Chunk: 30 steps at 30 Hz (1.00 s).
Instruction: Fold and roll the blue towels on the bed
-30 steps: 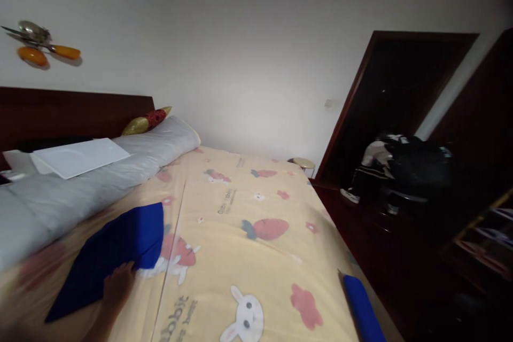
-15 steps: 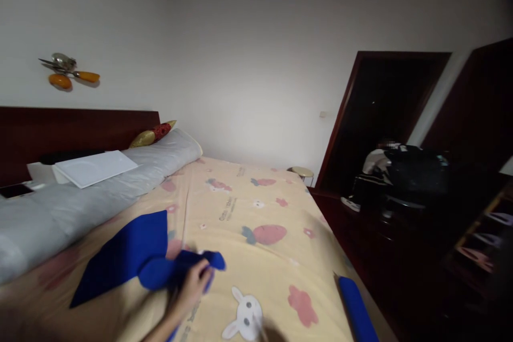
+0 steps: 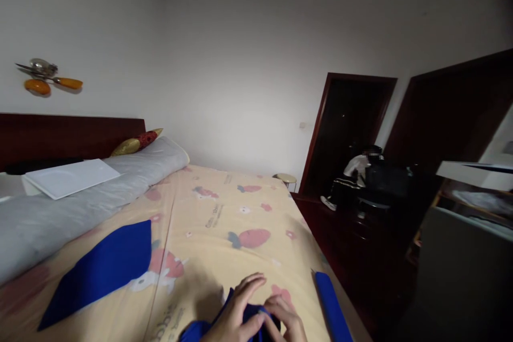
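Note:
Both of my hands are together at the bottom of the view, on a bunched piece of blue cloth (image 3: 195,331). My left hand (image 3: 237,314) curls over it, with the thumb reaching toward the right. My right hand (image 3: 285,319) pinches the cloth from the other side, thumb close to the left thumb. Part of the cloth is hidden under the fingers. A second blue cloth piece (image 3: 105,270) lies flat on the bed to the left. To the right, near the bed's edge, is a long narrow blue thing (image 3: 332,303) with a thin tip.
A patterned bed sheet (image 3: 232,208) spreads under everything. A grey rolled quilt (image 3: 100,192) with a white flat box (image 3: 72,177) on it runs along the headboard (image 3: 72,133). A person (image 3: 356,171) sits by the door; a stool (image 3: 285,178) and shelf (image 3: 460,246) stand nearby.
The blue cloth in hand has moved right and nearer to me, away from the flat piece. My right hand has come into clear view on it. The view has turned right.

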{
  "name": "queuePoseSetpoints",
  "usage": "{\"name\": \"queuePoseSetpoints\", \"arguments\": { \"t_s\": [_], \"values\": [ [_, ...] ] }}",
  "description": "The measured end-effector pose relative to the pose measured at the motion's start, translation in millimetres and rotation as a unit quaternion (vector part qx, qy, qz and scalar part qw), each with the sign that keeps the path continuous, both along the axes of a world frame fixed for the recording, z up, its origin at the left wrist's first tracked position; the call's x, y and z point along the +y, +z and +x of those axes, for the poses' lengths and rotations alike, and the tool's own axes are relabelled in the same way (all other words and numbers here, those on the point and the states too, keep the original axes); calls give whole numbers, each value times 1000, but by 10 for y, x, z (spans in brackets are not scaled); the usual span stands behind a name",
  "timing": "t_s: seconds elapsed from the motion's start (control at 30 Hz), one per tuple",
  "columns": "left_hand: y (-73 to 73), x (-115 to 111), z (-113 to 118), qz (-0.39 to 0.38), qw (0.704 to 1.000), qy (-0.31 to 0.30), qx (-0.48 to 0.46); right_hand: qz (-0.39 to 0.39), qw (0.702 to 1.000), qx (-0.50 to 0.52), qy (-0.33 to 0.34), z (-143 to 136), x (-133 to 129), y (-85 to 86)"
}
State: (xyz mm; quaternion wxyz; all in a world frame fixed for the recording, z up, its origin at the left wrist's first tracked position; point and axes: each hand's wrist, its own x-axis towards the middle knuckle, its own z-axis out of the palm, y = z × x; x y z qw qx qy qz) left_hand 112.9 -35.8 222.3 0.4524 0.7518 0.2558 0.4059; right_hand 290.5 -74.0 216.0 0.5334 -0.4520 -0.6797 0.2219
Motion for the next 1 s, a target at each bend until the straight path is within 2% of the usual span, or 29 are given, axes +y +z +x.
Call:
{"name": "queuePoseSetpoints", "arguments": {
  "t_s": [0.07,0.13,0.2,0.27,0.33,0.5,0.57,0.7,0.8,0.9,1.0],
  "values": [
    [165,28,53,-2,1000,-9,-7,22,999,-28,-6,-14,-33,337],
    [260,68,80,-11,999,9,-49,21,999,-29,-30,-53,-51,610],
    [337,102,66,-17,995,29,-89,22,998,-17,-61,-91,-45,782],
    [427,113,15,-14,994,38,-103,25,996,-12,-86,-115,-26,874],
    [532,99,-54,-14,994,31,-102,26,996,-13,-79,-125,-12,932],
    [771,-10,-166,-47,997,-26,-53,17,997,35,59,-142,-49,1055],
    [835,-58,-170,-40,999,-22,-9,30,994,65,79,-148,-81,1092],
    [937,-101,-177,-47,999,-6,26,34,992,88,81,-137,-113,1144],
    [1010,-89,-209,-29,999,19,17,26,997,65,22,-109,-95,1171],
    [1044,-71,-228,16,999,23,16,60,996,57,-26,-85,-82,1177],
    [1014,-69,-205,49,999,11,20,72,995,66,-3,-91,-106,1166]
  ]
}}
